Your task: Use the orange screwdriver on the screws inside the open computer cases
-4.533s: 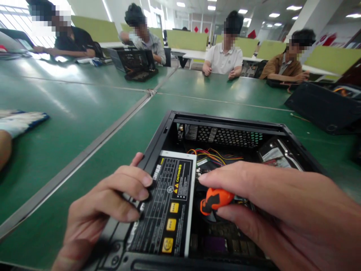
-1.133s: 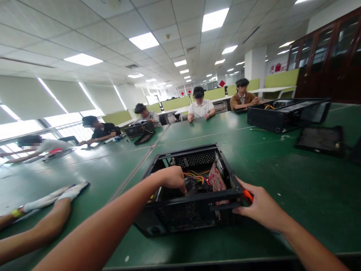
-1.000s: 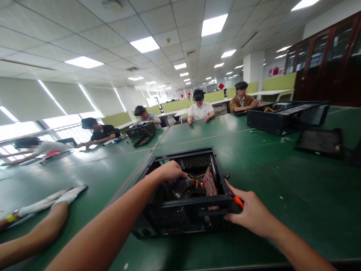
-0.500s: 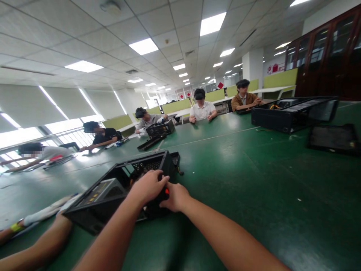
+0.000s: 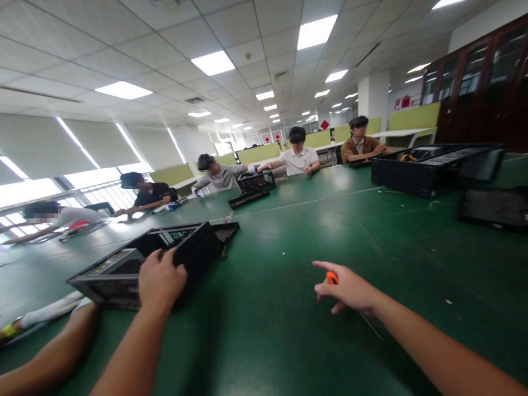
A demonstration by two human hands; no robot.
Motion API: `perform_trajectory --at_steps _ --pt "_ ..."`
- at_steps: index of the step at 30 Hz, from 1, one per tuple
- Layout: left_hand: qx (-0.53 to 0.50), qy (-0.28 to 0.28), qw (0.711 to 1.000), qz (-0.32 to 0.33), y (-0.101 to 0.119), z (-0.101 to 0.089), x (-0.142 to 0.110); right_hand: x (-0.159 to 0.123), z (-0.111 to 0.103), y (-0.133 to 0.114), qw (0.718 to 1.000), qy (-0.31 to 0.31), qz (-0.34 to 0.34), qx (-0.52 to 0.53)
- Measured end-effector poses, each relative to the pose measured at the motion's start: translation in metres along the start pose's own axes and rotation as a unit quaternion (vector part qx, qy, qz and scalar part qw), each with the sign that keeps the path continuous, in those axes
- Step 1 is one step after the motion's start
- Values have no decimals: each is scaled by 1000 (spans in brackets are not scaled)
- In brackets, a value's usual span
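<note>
A black computer case (image 5: 111,294) lies open on the green table, its metal power supply (image 5: 117,261) showing inside. My left hand (image 5: 160,278) grips the near edge of the case, fingers curled over the rim. Well to the right, apart from the case, my right hand (image 5: 348,289) hovers over the table with its index finger stretched out. Its other fingers hold a screwdriver (image 5: 332,278) with an orange handle; a thin shaft shows below the wrist. Against the far end of the case rests a black panel (image 5: 226,232).
At the lower left, a co-worker's gloved hand and arm (image 5: 53,313) reach beside the case. Another case (image 5: 404,173) and a dark panel (image 5: 493,208) lie at the right. Several people sit across the table, near a smaller open case (image 5: 259,180).
My hands have parted: the right moved right with the screwdriver, away from the case. The case and my left hand shifted left. Across the table, a co-worker's case moved right.
</note>
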State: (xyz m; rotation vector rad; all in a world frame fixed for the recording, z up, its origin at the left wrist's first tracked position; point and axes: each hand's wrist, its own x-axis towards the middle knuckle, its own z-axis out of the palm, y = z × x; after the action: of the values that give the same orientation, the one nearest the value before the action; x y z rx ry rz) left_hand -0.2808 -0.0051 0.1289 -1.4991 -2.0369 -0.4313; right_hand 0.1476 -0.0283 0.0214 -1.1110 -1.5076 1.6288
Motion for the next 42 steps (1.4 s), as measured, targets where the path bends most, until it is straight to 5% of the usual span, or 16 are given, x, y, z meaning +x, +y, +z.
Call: perform_trajectory --at_steps 3,7,10,14,17,22,29,32,37,42 --pt "-172 -16 983 62 77 7 -35 -6 -28 9 994 20 16 103" --pt "-371 -167 893 194 196 19 -108 -3 -36 20 981 -1 23 190" --pt "-444 -220 835 239 238 24 -142 -1 -30 26 979 -48 57 190" --pt "-513 -310 727 335 238 22 -152 -2 -21 31 979 -108 108 132" --pt "-547 -347 682 339 234 20 -150 -3 -16 32 981 -115 109 112" --pt "-578 -384 666 275 233 23 -151 -5 -12 31 975 -170 78 120" --pt "-716 -265 645 20 219 38 -139 -3 -18 35 981 -155 68 92" --pt "-730 -236 640 -42 216 40 -133 1 -19 37 986 -139 47 82" --pt "-747 -253 612 -54 218 36 -133 4 -24 39 992 -114 15 60" --pt "-741 -269 614 -34 220 30 -138 4 -27 39 993 -109 10 46"
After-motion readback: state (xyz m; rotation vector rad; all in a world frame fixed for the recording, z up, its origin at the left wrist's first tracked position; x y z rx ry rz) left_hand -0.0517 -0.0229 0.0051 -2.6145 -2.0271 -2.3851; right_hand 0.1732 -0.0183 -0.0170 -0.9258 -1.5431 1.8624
